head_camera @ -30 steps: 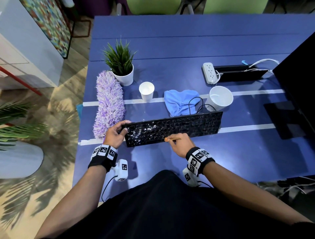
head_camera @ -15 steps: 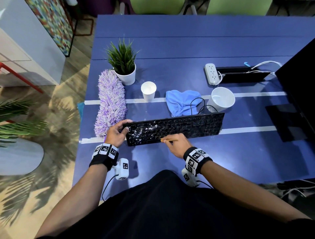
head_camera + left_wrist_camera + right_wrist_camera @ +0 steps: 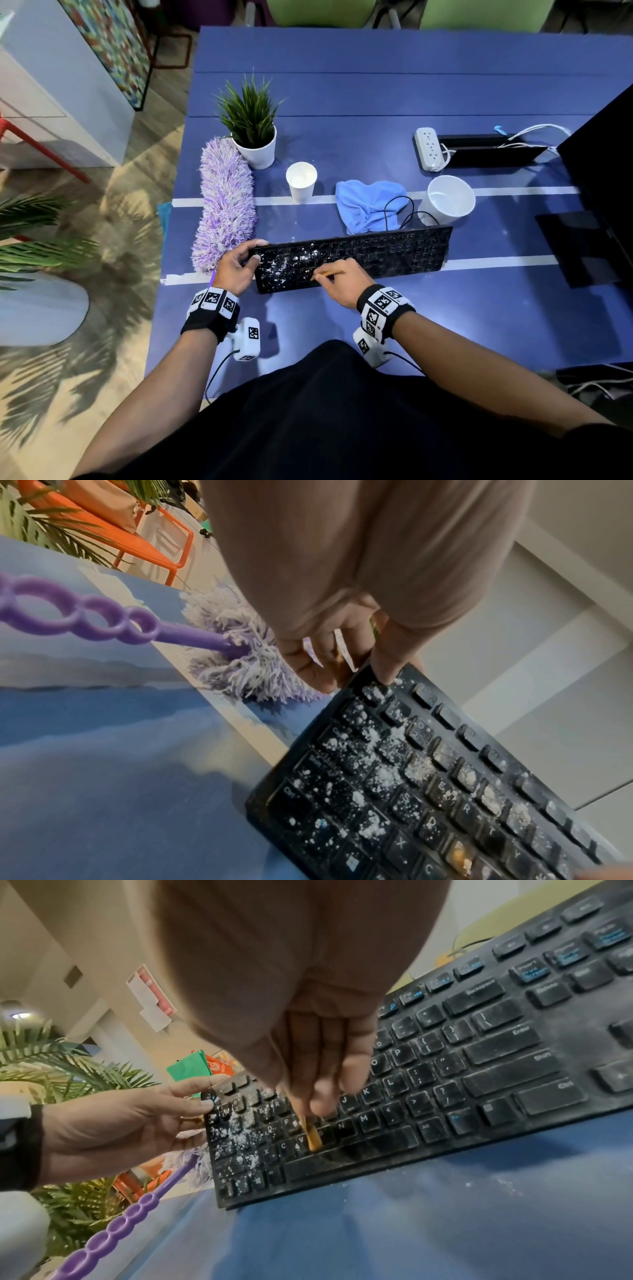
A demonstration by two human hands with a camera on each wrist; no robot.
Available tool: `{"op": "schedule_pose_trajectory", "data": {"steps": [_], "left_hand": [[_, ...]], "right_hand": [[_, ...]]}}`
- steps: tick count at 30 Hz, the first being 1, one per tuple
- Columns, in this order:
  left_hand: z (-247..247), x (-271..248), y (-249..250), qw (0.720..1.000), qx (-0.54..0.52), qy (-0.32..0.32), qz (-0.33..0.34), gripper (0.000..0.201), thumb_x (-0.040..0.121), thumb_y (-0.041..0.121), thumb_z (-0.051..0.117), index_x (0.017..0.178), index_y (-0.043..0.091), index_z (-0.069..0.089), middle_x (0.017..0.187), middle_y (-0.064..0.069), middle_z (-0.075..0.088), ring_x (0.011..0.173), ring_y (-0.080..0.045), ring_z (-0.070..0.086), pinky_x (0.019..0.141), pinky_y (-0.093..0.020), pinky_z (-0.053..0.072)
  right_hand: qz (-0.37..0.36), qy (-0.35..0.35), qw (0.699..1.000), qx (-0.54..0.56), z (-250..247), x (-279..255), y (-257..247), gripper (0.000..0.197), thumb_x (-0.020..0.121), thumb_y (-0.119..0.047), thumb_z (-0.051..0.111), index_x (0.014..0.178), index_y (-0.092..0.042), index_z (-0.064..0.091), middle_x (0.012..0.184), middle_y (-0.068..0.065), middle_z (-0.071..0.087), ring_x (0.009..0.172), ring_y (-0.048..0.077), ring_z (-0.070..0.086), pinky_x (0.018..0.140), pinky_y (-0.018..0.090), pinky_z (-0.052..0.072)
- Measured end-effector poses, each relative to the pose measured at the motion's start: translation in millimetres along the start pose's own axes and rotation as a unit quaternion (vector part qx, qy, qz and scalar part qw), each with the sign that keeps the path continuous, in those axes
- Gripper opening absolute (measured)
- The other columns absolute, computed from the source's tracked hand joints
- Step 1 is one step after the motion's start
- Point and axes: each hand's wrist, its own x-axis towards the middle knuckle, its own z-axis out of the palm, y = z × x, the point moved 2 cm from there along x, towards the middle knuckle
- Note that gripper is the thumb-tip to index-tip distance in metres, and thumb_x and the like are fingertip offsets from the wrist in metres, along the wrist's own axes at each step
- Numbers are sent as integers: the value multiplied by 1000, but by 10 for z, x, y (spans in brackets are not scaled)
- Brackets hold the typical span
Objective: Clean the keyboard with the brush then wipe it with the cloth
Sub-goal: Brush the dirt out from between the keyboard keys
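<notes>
A black keyboard (image 3: 376, 255) (image 3: 428, 791) (image 3: 462, 1074) lies across the blue table (image 3: 376, 85), its left keys speckled with white powder. My left hand (image 3: 236, 265) (image 3: 329, 653) (image 3: 113, 1123) grips the keyboard's left end, thumb on the front edge and fingers on the far corner. My right hand (image 3: 337, 281) (image 3: 308, 1053) pinches a thin brush (image 3: 329, 274) (image 3: 313, 1137) with an orange-tan tip that touches the keys near the letters V and B. A crumpled blue cloth (image 3: 368, 205) lies just behind the keyboard.
A purple fluffy duster (image 3: 224, 209) (image 3: 240, 653) lies left of the keyboard, its handle (image 3: 137, 1213) toward me. Behind stand a potted plant (image 3: 251, 137), a paper cup (image 3: 301, 180) and a white bowl (image 3: 447, 200). A power strip (image 3: 428, 149) and a dark monitor (image 3: 603, 178) are at the right.
My right hand has slid the brush a little leftward along the keys toward the powdered patch. The left hand keeps its grip on the keyboard's left end.
</notes>
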Motion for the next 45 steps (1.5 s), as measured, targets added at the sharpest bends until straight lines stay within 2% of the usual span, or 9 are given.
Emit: {"op": "schedule_pose_trajectory", "data": {"steps": [3, 7, 18, 22, 31, 34, 38, 42, 45], "left_hand": [[4, 8, -3, 1000, -2, -1, -2, 36, 92, -14, 51, 112, 14, 62, 98, 32, 69, 96, 11, 62, 92, -8, 44], [2, 17, -8, 1000, -3, -2, -6, 37, 92, -13, 51, 112, 16, 62, 98, 32, 69, 97, 11, 62, 94, -9, 43], [1, 21, 37, 1000, -3, 1, 7, 46, 92, -13, 52, 105, 30, 64, 99, 31, 70, 98, 10, 62, 94, -10, 44], [-6, 12, -4, 1000, 1, 9, 3, 54, 91, -13, 53, 101, 38, 67, 99, 30, 70, 98, 8, 62, 98, -13, 44], [3, 22, -17, 1000, -5, 2, 4, 51, 92, -13, 51, 104, 34, 65, 100, 31, 70, 98, 9, 62, 96, -11, 43], [-4, 21, -17, 1000, -4, 3, 4, 47, 92, -13, 52, 106, 31, 64, 100, 31, 69, 99, 9, 62, 97, -12, 43], [-1, 25, -17, 1000, -4, 3, 7, 47, 92, -13, 52, 105, 30, 64, 100, 32, 69, 99, 9, 62, 96, -11, 43], [-12, 25, -45, 1000, 4, 4, 3, 48, 91, -12, 53, 105, 32, 65, 101, 30, 70, 100, 7, 62, 98, -13, 43], [-12, 23, -42, 1000, 5, 1, 3, 48, 91, -13, 53, 105, 32, 64, 101, 31, 69, 99, 8, 62, 96, -11, 43]], "right_hand": [[-19, 69, 997, 35, -47, -10, -35, 20, 89, -26, 62, 99, -14, 74, 97, 5, 75, 86, 21, 70, 83, 32, 55], [-4, 2, 1000, 13, 5, 1, -23, 21, 90, -26, 61, 99, -13, 75, 98, 4, 75, 87, 18, 70, 84, 30, 55], [-34, 44, 998, 30, 47, -13, -109, 24, 92, -25, 59, 106, -12, 72, 104, 5, 73, 93, 19, 68, 88, 31, 53], [-14, -19, 1000, 2, 122, -4, -113, 23, 91, -27, 59, 107, -16, 72, 106, 4, 73, 96, 20, 68, 88, 32, 53], [-38, 29, 999, 5, 147, 5, -108, 24, 92, -28, 57, 105, -15, 72, 101, 5, 74, 89, 23, 69, 83, 35, 55], [-9, -14, 999, -33, 188, 11, -80, 23, 91, -31, 55, 101, -21, 73, 100, 1, 74, 88, 23, 68, 82, 33, 55], [-26, 43, 999, 8, 156, -33, -52, 22, 91, -29, 58, 100, -17, 73, 97, 2, 74, 86, 20, 68, 80, 34, 56], [-8, 11, 1000, -2, 122, -57, 15, 18, 90, -29, 60, 96, -20, 74, 97, -2, 74, 84, 17, 68, 80, 32, 56], [-74, 105, 991, 31, 1, -93, -25, 15, 89, -20, 62, 93, -12, 74, 92, 2, 74, 83, 17, 67, 79, 29, 55]]}}
